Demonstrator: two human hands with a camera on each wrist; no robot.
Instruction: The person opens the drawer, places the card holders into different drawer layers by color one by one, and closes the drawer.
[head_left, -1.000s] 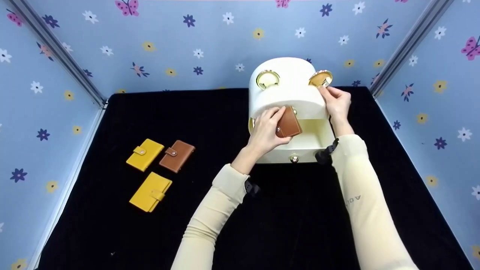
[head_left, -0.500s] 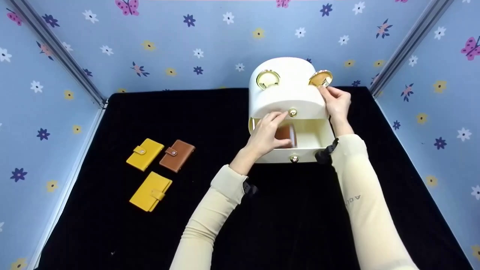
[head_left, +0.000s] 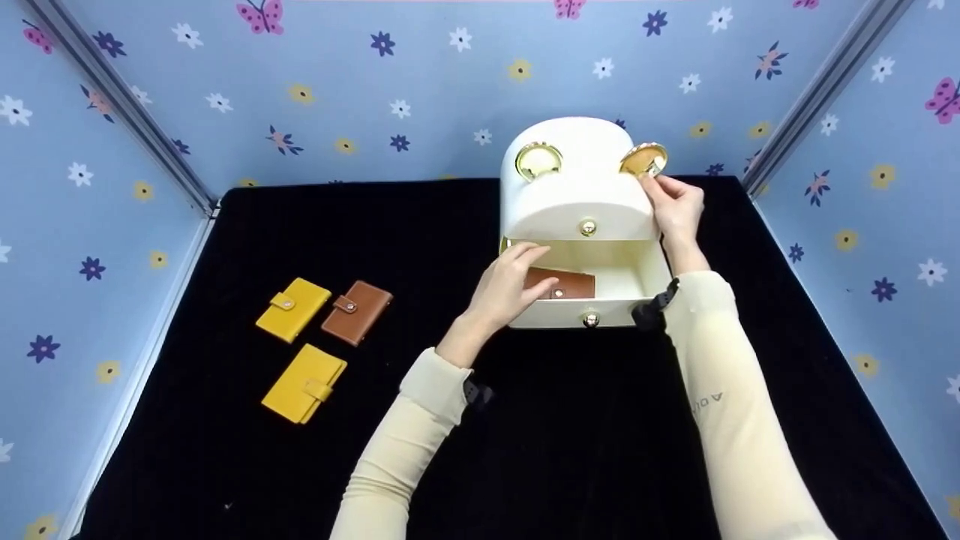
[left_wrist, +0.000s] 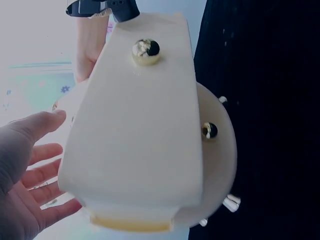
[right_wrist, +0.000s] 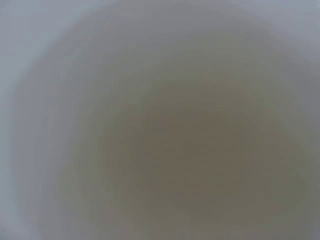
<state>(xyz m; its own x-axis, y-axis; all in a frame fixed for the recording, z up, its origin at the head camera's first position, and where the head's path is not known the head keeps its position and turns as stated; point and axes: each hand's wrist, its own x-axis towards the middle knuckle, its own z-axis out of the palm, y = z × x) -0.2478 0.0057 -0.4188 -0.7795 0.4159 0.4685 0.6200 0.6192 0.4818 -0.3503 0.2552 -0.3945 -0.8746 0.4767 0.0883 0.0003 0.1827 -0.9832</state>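
Head view, brown wallet [head_left: 564, 283] in cream box [head_left: 577, 195] drawer, left hand [head_left: 504, 289] fingers relaxed, right hand [head_left: 675, 204] fingers gripping lid.

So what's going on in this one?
A person's left hand rests open at the pulled-out drawer of a cream box, where a brown wallet lies flat. The right hand steadies the box's upper right side. Two yellow wallets and another brown one lie on the black cloth.
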